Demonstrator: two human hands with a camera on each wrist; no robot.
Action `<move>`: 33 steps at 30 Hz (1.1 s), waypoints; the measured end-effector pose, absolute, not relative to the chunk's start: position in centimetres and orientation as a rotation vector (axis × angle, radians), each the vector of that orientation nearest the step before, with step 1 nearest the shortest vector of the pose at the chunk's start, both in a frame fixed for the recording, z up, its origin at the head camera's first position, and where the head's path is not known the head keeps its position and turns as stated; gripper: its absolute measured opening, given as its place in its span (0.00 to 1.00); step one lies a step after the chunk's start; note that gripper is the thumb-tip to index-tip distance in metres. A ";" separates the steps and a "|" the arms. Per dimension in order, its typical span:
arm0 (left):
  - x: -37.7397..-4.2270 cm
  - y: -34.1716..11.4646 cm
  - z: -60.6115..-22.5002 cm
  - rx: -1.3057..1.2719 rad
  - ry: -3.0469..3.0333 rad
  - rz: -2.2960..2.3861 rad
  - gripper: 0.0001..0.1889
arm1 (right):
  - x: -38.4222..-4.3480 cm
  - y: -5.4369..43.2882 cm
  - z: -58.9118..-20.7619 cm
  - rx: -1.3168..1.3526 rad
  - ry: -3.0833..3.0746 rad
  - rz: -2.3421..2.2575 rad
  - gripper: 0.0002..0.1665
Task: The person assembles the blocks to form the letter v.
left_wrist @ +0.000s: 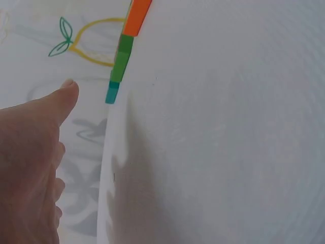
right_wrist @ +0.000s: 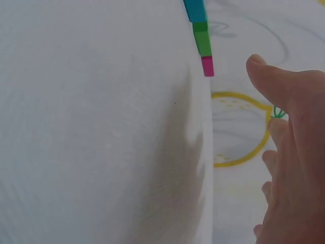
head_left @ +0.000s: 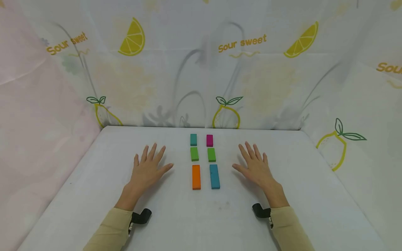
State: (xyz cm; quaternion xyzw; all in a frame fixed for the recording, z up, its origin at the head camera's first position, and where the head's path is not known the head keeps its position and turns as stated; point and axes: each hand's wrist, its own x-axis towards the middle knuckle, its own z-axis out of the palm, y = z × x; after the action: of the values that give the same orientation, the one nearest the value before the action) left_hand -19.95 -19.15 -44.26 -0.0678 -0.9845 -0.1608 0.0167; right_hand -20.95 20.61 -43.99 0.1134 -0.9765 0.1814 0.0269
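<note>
Two columns of small blocks lie between the hands in the head view. The left column has a teal block (head_left: 193,139) at the back, a green block (head_left: 194,154), then a longer orange block (head_left: 196,177). In the right column are a magenta block (head_left: 209,140), another green block (head_left: 211,154) and a longer blue block (head_left: 215,176). My left hand (head_left: 148,170) is spread with straight fingers, left of the blocks and apart from them. On the other side my right hand (head_left: 255,167) is spread likewise, its thumb toward the blue block. Both hands hold nothing.
The blocks lie on a white table (head_left: 201,223). Behind it hangs a pale curtain (head_left: 176,76) printed with lemons and lettering, which also continues along the sides. A black wrist mount (head_left: 141,216) sits at the left cuff, another black mount (head_left: 261,211) at the right.
</note>
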 end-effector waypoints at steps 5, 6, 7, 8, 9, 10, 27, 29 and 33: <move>-19.9 -19.0 -44.1 -0.240 -3.070 -0.498 0.45 | -21.0 20.4 -43.9 0.377 -2.996 0.563 0.50; -19.9 -19.0 -44.0 -0.246 -3.070 -0.495 0.44 | -21.0 20.3 -43.9 0.380 -2.997 0.564 0.50; -19.9 -18.9 -44.0 -0.252 -3.073 -0.491 0.44 | -21.0 20.3 -43.9 0.381 -3.001 0.562 0.50; -19.9 -18.8 -43.9 -0.258 -3.074 -0.486 0.44 | -20.9 20.2 -43.8 0.386 -3.003 0.566 0.50; -19.9 -18.8 -43.9 -0.265 -3.075 -0.482 0.44 | -20.9 20.1 -43.7 0.390 -3.008 0.568 0.50; -19.9 -18.7 -43.9 -0.271 -3.078 -0.478 0.44 | -20.9 20.1 -43.7 0.393 -3.014 0.568 0.50; -19.4 -17.1 -44.3 -0.408 -3.067 -0.474 0.43 | -20.6 19.3 -43.9 0.556 -3.035 0.591 0.55; -19.2 -16.9 -44.3 -0.425 -3.056 -0.482 0.43 | -20.6 19.2 -43.9 0.576 -3.034 0.578 0.54; -19.0 -16.6 -44.3 -0.452 -3.041 -0.489 0.42 | -20.6 18.9 -43.7 0.603 -3.039 0.542 0.53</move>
State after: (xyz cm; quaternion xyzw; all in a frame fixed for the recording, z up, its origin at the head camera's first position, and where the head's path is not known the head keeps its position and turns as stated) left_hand -19.03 -16.59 -44.28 -0.1450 -0.9768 -0.1572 0.0142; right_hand -20.63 18.92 -43.68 0.1918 -0.9662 0.1724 -0.0019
